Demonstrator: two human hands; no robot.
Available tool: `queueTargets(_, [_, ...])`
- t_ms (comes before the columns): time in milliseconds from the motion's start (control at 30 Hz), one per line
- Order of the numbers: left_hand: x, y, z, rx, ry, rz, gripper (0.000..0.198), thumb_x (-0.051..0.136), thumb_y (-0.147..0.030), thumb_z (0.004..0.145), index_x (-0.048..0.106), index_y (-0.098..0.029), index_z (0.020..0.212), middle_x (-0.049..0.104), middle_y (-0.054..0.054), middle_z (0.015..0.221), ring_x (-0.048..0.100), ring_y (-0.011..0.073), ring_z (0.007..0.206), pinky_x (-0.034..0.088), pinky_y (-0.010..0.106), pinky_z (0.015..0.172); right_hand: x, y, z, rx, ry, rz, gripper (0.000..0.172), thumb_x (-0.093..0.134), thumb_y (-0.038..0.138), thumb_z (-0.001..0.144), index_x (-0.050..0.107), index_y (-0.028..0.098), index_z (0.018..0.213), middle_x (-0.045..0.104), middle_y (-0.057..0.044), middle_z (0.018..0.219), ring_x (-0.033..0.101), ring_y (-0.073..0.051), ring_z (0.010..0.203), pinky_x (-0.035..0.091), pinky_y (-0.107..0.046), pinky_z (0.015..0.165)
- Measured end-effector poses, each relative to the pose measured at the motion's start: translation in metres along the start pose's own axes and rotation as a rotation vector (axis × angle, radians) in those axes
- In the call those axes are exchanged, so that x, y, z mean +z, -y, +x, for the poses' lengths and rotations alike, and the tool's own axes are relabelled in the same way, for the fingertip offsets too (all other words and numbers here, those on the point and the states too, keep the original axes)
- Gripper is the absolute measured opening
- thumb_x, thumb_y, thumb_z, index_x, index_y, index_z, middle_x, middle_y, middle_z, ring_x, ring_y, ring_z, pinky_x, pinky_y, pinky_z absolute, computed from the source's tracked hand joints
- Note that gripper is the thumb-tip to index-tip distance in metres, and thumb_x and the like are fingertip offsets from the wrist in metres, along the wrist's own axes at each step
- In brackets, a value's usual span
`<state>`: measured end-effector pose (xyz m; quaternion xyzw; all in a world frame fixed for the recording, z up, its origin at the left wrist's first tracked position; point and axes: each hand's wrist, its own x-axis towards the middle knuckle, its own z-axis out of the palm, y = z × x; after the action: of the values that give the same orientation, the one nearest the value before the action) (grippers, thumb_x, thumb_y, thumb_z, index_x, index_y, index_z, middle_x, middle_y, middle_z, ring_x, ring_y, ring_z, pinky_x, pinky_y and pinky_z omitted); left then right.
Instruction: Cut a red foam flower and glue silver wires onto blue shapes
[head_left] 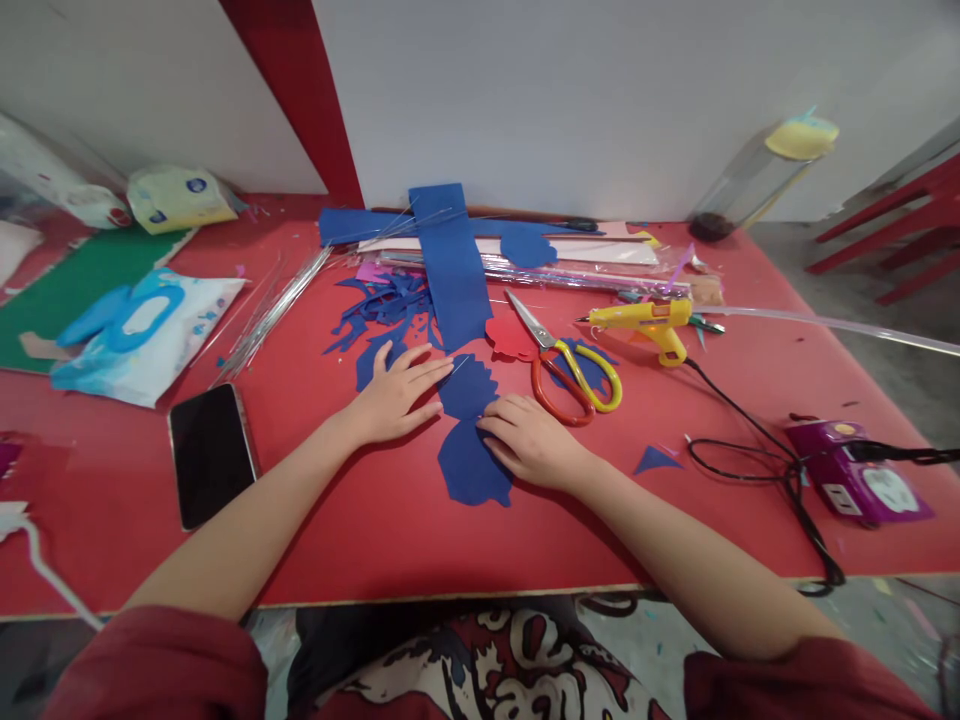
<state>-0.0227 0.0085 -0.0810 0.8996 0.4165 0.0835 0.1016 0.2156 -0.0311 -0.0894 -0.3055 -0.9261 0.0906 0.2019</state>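
Observation:
My left hand (395, 393) lies with its fingers spread on the red table, its fingertips near the edge of an upper blue cut-out (466, 386). A thin wire shows by those fingertips. Fingers bent, my right hand (534, 440) rests over the right edges of the upper cut-out and a larger lower one (469, 468); whether it pinches anything is hidden. Scissors (564, 365) with red and yellow handles lie right of the hands, beside a red cut-out (510, 338). Blue strips (451, 260) cross behind, with blue scraps (390, 300) to their left.
A phone (213, 455), a wipes pack (150, 335) and wires (274, 315) lie left on the red table (360, 550). To the right are a yellow glue gun (649, 325), its black cable, a purple box (855, 470) and a clear jar (757, 180).

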Motion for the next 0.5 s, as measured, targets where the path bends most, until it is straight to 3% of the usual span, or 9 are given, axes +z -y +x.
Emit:
queueTargets(133, [0.002,-0.001,0.000,0.003,-0.038,0.011,0.048,0.034,-0.041,0.089,0.038,-0.026,0.135,0.047,0.006,0.137,0.028,0.0273,0.133,0.003,0.057,0.106,-0.001,0.000,0.000,0.010,0.011,0.001,0.020,0.042,0.020,0.088,0.060,0.013,0.095,0.062,-0.011,0.094,0.051,-0.022,0.087,0.043,-0.037,0.078])
queueTargets(233, [0.004,0.002,0.001,-0.057,-0.149,0.033,0.044,0.034,-0.035,0.089,0.045,-0.024,0.130,0.052,0.006,0.132,0.035,0.0256,0.129,0.008,0.054,0.106,-0.002,0.001,0.000,0.012,0.011,0.002,0.020,0.041,0.020,0.088,0.060,0.014,0.094,0.062,-0.011,0.094,0.051,-0.021,0.087,0.042,-0.036,0.078])
queueTargets(400, [0.006,0.021,0.006,-0.299,-0.345,0.086,0.039,0.038,-0.030,0.086,0.054,-0.020,0.120,0.057,0.009,0.126,0.042,0.0259,0.123,0.017,0.051,0.105,-0.002,0.001,0.000,0.004,-0.006,-0.003,0.019,0.043,0.019,0.087,0.060,0.013,0.093,0.062,-0.011,0.094,0.052,-0.021,0.088,0.042,-0.036,0.078])
queueTargets(500, [0.003,0.028,0.011,-0.487,-0.403,0.101,0.038,0.038,-0.031,0.085,0.056,-0.017,0.116,0.053,0.013,0.128,0.044,0.0281,0.120,0.026,0.051,0.101,-0.002,0.001,0.000,0.004,0.005,-0.012,0.018,0.043,0.019,0.087,0.059,0.013,0.093,0.062,-0.011,0.094,0.052,-0.021,0.088,0.042,-0.036,0.079])
